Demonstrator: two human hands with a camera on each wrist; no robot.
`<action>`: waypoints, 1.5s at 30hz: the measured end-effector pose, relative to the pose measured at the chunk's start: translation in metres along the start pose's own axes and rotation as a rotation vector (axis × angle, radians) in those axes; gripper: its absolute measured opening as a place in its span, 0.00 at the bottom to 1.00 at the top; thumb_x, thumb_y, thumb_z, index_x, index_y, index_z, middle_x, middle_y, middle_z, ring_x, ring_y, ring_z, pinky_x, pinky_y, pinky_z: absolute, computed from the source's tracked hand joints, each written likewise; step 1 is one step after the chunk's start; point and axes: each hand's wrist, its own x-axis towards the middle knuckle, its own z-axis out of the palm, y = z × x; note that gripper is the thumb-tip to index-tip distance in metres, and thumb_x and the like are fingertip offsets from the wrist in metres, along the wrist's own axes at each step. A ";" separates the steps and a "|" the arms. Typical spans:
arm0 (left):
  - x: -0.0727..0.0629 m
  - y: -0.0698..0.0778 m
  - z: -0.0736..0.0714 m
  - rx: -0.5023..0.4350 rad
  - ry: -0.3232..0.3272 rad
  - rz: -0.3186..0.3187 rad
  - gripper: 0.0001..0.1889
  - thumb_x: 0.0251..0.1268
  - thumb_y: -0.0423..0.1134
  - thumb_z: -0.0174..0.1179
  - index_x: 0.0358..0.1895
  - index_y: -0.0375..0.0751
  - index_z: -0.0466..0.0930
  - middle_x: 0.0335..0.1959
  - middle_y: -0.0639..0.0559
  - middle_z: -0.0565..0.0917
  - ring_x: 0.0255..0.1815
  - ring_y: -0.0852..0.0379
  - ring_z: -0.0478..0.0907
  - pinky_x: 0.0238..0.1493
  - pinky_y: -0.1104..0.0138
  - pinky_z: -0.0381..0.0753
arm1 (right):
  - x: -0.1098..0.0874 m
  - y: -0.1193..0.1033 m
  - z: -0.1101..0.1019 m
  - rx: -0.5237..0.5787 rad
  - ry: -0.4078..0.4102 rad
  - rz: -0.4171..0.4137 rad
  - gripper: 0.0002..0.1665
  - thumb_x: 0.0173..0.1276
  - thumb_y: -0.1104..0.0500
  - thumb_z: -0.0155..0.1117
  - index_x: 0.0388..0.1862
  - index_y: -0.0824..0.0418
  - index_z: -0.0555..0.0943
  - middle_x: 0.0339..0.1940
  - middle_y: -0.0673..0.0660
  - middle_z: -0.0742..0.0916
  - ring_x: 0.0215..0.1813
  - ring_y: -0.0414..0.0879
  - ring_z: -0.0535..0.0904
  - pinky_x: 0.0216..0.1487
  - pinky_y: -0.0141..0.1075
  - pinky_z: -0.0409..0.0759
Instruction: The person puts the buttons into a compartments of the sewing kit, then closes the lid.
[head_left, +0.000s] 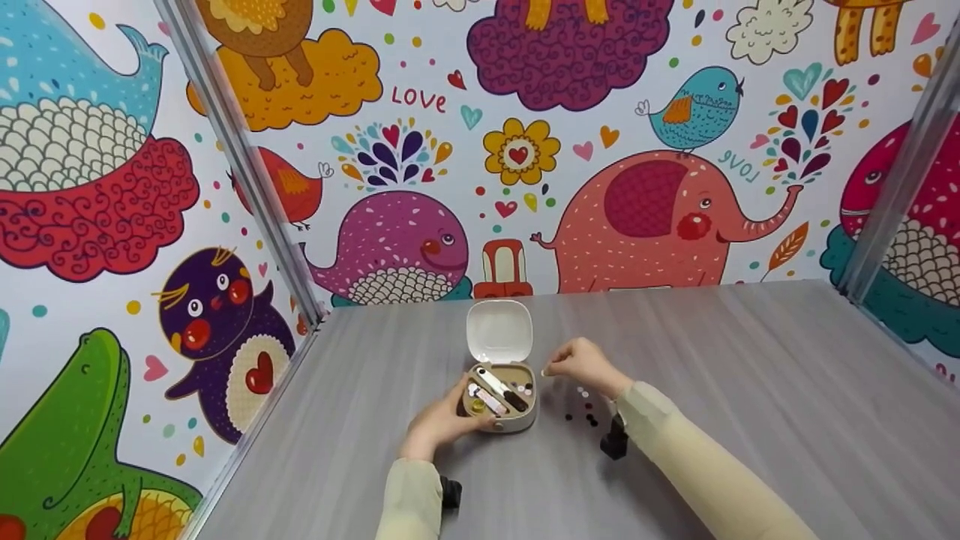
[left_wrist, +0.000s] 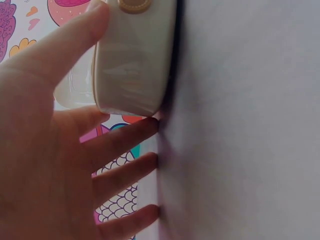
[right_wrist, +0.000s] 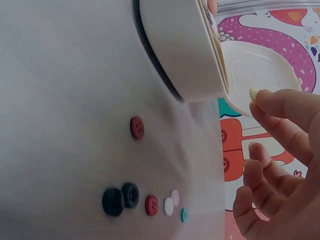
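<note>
A small cream sewing box [head_left: 512,421] stands on the table with its lid [head_left: 499,330] raised. Inside lie a dark-handled white tool [head_left: 501,388], a pale pink-labelled item [head_left: 490,401], a round yellow-green piece [head_left: 478,406] and some buttons [head_left: 523,388]. My left hand [head_left: 441,421] holds the box at its left front corner, thumb on the front near the tan clasp [left_wrist: 135,5], index finger against the side. To the right of the box, my right hand [head_left: 589,366] pinches a small pale yellow button [right_wrist: 253,94] between thumb and index finger, its other fingers loosely bent.
Several loose buttons lie on the table right of the box: red [right_wrist: 151,205], black [right_wrist: 113,201], white [right_wrist: 169,206], pale pink [right_wrist: 175,196] and teal [right_wrist: 184,215]. A patterned wall panel [head_left: 517,150] rises behind the grey table [head_left: 360,360], another along its left.
</note>
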 end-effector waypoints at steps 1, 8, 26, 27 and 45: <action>0.000 -0.001 0.000 -0.006 0.000 -0.001 0.53 0.52 0.61 0.68 0.77 0.41 0.52 0.68 0.30 0.66 0.63 0.30 0.68 0.60 0.41 0.68 | 0.000 0.000 0.002 -0.002 0.002 -0.003 0.04 0.54 0.61 0.72 0.25 0.62 0.88 0.24 0.52 0.87 0.32 0.53 0.82 0.33 0.42 0.81; 0.000 -0.002 0.000 -0.022 -0.001 0.001 0.54 0.52 0.61 0.68 0.77 0.42 0.51 0.68 0.30 0.66 0.62 0.30 0.68 0.58 0.41 0.68 | 0.003 -0.001 0.011 -0.029 0.004 -0.051 0.05 0.53 0.62 0.72 0.24 0.64 0.88 0.22 0.59 0.87 0.24 0.42 0.76 0.24 0.31 0.71; -0.011 -0.006 0.007 -0.027 0.008 -0.003 0.52 0.53 0.60 0.68 0.76 0.40 0.53 0.66 0.30 0.69 0.60 0.32 0.71 0.57 0.42 0.70 | 0.003 -0.003 0.038 -0.044 -0.011 -0.098 0.04 0.52 0.65 0.69 0.20 0.63 0.87 0.15 0.45 0.80 0.19 0.37 0.67 0.20 0.29 0.63; -0.012 -0.006 0.008 -0.028 0.008 -0.004 0.52 0.53 0.60 0.68 0.76 0.39 0.53 0.66 0.30 0.69 0.60 0.32 0.71 0.57 0.42 0.70 | 0.002 -0.003 0.039 -0.049 -0.015 -0.105 0.04 0.52 0.65 0.69 0.20 0.63 0.87 0.15 0.45 0.80 0.18 0.37 0.67 0.20 0.29 0.63; -0.002 0.000 0.002 -0.014 0.007 -0.003 0.52 0.53 0.60 0.68 0.77 0.43 0.52 0.65 0.31 0.70 0.58 0.34 0.73 0.55 0.44 0.72 | 0.011 -0.003 0.045 -0.058 0.060 -0.106 0.04 0.52 0.65 0.69 0.20 0.62 0.86 0.16 0.47 0.82 0.18 0.36 0.68 0.20 0.28 0.64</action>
